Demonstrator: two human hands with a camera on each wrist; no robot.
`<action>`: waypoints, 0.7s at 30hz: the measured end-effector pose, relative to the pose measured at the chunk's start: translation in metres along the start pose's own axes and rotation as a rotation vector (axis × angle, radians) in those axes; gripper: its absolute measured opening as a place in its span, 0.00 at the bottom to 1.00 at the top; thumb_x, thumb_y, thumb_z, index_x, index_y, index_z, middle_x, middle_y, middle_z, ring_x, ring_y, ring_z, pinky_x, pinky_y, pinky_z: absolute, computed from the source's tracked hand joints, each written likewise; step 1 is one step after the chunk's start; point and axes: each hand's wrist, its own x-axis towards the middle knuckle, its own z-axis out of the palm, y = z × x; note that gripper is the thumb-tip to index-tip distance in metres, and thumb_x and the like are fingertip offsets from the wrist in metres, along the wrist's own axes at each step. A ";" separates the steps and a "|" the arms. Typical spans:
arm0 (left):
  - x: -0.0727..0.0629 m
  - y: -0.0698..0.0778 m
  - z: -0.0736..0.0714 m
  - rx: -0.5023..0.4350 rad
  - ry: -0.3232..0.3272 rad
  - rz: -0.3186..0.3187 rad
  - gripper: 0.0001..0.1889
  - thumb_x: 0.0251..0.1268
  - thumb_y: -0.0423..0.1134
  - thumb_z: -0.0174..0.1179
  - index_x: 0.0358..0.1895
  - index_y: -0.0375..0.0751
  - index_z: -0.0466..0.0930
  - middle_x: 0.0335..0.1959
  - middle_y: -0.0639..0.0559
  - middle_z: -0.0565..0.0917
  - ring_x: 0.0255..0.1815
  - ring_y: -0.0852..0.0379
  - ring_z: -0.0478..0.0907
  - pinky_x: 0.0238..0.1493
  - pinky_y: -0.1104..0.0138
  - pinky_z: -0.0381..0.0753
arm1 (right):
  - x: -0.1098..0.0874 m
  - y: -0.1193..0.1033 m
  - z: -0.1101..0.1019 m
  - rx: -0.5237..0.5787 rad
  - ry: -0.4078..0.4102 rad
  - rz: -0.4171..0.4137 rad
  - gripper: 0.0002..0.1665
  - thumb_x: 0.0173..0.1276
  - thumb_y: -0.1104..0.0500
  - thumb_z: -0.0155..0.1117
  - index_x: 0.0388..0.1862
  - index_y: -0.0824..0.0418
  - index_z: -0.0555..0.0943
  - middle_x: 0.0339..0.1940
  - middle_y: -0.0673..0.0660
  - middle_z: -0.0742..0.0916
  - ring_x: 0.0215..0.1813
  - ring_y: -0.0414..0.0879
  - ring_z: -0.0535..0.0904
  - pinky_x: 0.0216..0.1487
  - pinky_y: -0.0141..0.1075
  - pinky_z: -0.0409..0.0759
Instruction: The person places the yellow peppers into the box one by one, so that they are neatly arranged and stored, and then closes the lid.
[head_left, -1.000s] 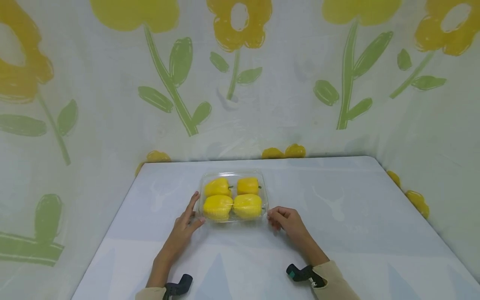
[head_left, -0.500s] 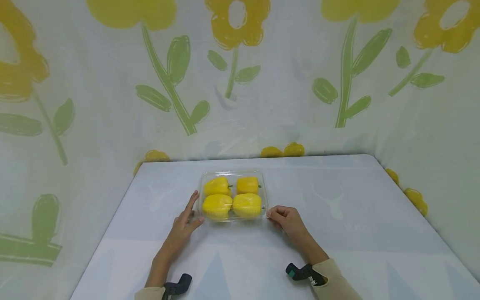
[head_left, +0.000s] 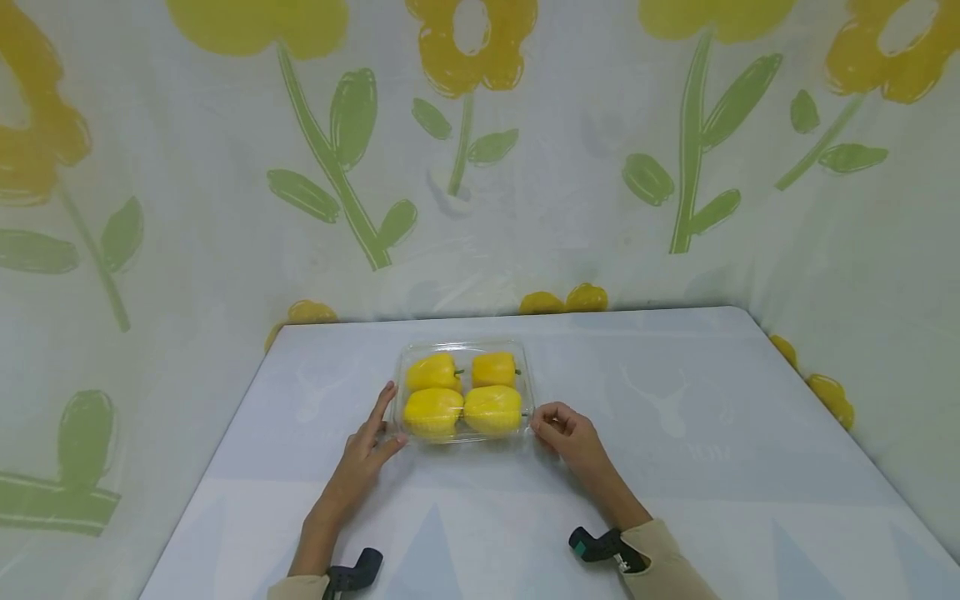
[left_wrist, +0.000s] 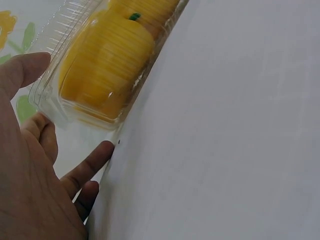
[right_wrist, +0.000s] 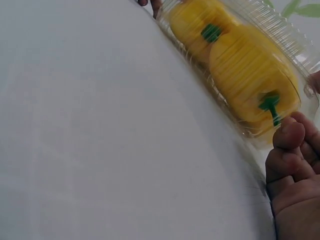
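Observation:
A clear plastic clamshell box (head_left: pixel 465 437) lies on the table with its lid down. Through it show several yellow bell peppers (head_left: pixel 433 412) with green stems, in two rows. My left hand (head_left: pixel 360 454) rests at the box's left side, fingers spread, the thumb near the front left corner. In the left wrist view the thumb (left_wrist: pixel 32 67) reaches the box's rim. At the front right corner, my right hand (head_left: pixel 573 437) pinches the rim between thumb and curled fingers. The right wrist view shows those curled fingers (right_wrist: pixel 290 135) beside the end pepper's stem; the thumb is partly cut off.
The white table (head_left: pixel 675 467) has faint grey-blue prints and ends at a fabric wall (head_left: pixel 555 208) with painted flowers. Each wrist carries a black camera mount, one on the left wrist (head_left: pixel 356 571) and one on the right wrist (head_left: pixel 600 546).
The right hand's fingers have risen slightly at the box's front right corner. The left hand and the box stay in place; the head view has shifted a little.

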 end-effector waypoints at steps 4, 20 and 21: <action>0.000 0.001 0.001 -0.004 0.001 0.007 0.36 0.75 0.53 0.52 0.81 0.68 0.46 0.81 0.63 0.49 0.65 0.40 0.68 0.62 0.35 0.63 | 0.000 0.001 0.000 -0.005 0.006 -0.051 0.23 0.71 0.59 0.65 0.63 0.58 0.75 0.52 0.57 0.79 0.33 0.45 0.76 0.34 0.31 0.75; -0.001 0.005 -0.001 -0.055 0.097 0.053 0.41 0.71 0.46 0.62 0.79 0.68 0.49 0.77 0.61 0.59 0.62 0.53 0.67 0.56 0.52 0.71 | -0.007 -0.009 0.000 -0.232 -0.028 -0.400 0.34 0.73 0.66 0.61 0.77 0.61 0.65 0.78 0.57 0.67 0.35 0.61 0.84 0.32 0.37 0.82; 0.000 0.005 -0.001 -0.068 0.105 0.058 0.42 0.70 0.44 0.63 0.79 0.67 0.48 0.77 0.60 0.58 0.63 0.52 0.65 0.58 0.51 0.69 | -0.009 -0.013 0.000 -0.223 -0.033 -0.404 0.33 0.73 0.67 0.61 0.76 0.63 0.66 0.78 0.58 0.67 0.36 0.62 0.84 0.32 0.39 0.82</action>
